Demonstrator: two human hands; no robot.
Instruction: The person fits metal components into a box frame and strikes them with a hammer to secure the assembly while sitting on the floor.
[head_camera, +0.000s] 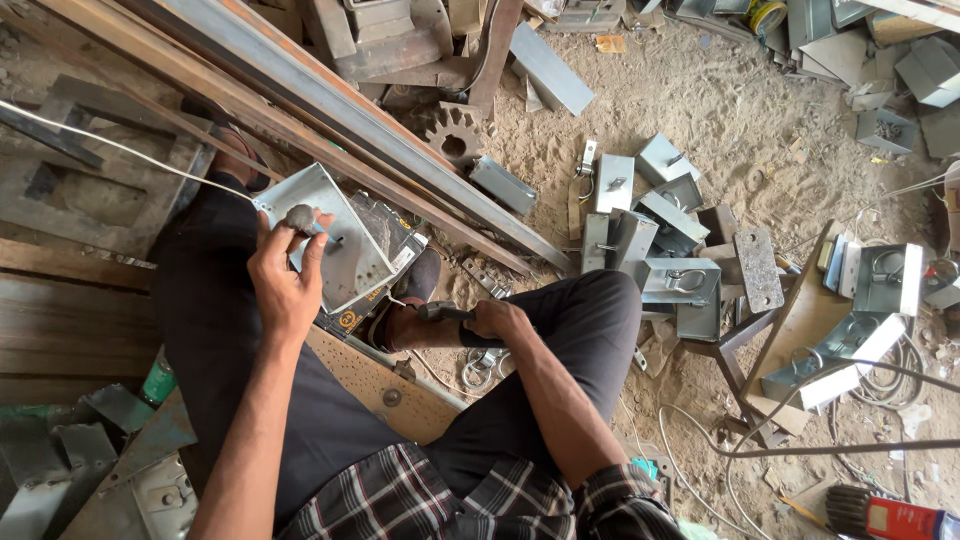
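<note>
My left hand (285, 275) grips the near edge of a grey sheet-metal box (335, 240), tilted up over my left leg, with a dark lump pinched at the fingertips. Resting near my ankle, my right hand (495, 322) is closed on the dark handle of a tool (445, 313) that points left. Under the box lies a dark slab with yellow marks (350, 318).
Long rusty steel beams (330, 110) run diagonally behind the box. A gear wheel (453, 132) sits on the sandy ground. Several more grey metal boxes (680, 285) are piled to the right. Cables (700, 450) snake near my right knee. Wooden planks (60, 300) lie at left.
</note>
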